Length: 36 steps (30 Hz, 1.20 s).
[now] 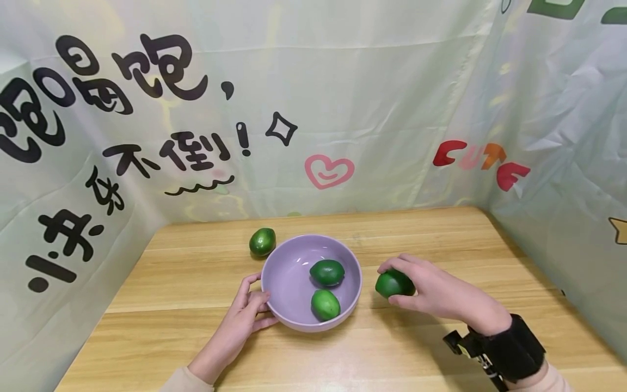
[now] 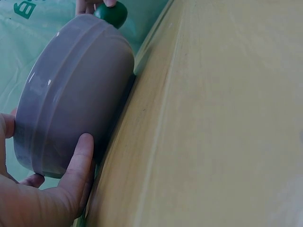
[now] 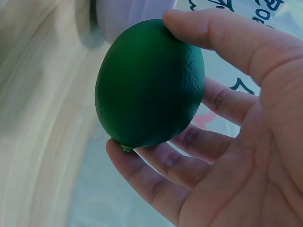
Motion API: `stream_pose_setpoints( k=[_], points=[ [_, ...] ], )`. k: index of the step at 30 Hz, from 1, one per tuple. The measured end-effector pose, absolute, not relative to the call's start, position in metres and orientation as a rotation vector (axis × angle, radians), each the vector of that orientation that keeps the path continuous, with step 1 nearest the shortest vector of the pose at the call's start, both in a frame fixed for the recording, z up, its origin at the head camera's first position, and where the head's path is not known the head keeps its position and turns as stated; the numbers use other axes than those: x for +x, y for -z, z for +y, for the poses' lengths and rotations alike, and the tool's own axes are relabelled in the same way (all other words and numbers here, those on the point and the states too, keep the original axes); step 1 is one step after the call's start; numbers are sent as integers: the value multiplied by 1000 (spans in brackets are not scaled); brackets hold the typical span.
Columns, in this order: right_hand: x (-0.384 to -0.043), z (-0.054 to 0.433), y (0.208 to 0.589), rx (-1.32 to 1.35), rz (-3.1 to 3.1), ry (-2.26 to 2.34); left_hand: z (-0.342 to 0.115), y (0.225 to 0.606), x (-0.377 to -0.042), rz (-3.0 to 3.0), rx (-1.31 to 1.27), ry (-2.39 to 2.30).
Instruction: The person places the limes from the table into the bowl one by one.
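My left hand (image 1: 241,314) holds the left side of a round lilac bowl (image 1: 289,288), fingers and thumb spread about its rim and outer wall. In the left wrist view the bowl (image 2: 80,90) shows side-on. Inside it lie a dark green lime (image 1: 327,273) and a brighter green lime (image 1: 325,305). To the bowl's right, my right hand (image 1: 433,286) grips another dark green lime (image 1: 393,284) between thumb and fingers, close over the table. The right wrist view shows that lime (image 3: 147,85) with its small stem end near a fingertip.
One more lime (image 1: 262,242) sits on the wooden table (image 1: 161,283) just behind the bowl's left side. Printed cloth walls (image 1: 382,109) with lettering, a pink heart and a star enclose the table at back and sides. A black wrist strap (image 1: 514,348) is on my right wrist.
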State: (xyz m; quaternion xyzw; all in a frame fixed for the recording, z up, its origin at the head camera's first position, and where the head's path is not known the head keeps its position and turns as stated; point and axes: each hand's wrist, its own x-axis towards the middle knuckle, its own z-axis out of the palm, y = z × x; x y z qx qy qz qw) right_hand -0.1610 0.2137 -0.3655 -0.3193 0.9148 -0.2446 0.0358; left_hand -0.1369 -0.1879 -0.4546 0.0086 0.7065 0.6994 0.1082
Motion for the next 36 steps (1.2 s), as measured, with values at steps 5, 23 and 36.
stream_pose_setpoints(
  k=[5,23,36],
  points=[
    [-162,212,361,-1000,2824,753,-188,455,-138,2075,2,-2062],
    [-169,198,349,-1091,2867,746,-188,457,-139,2076,-1,-2061],
    [-175,187,342,-1105,2843,750,-189,459,-140,2071,2,-2061]
  ],
)
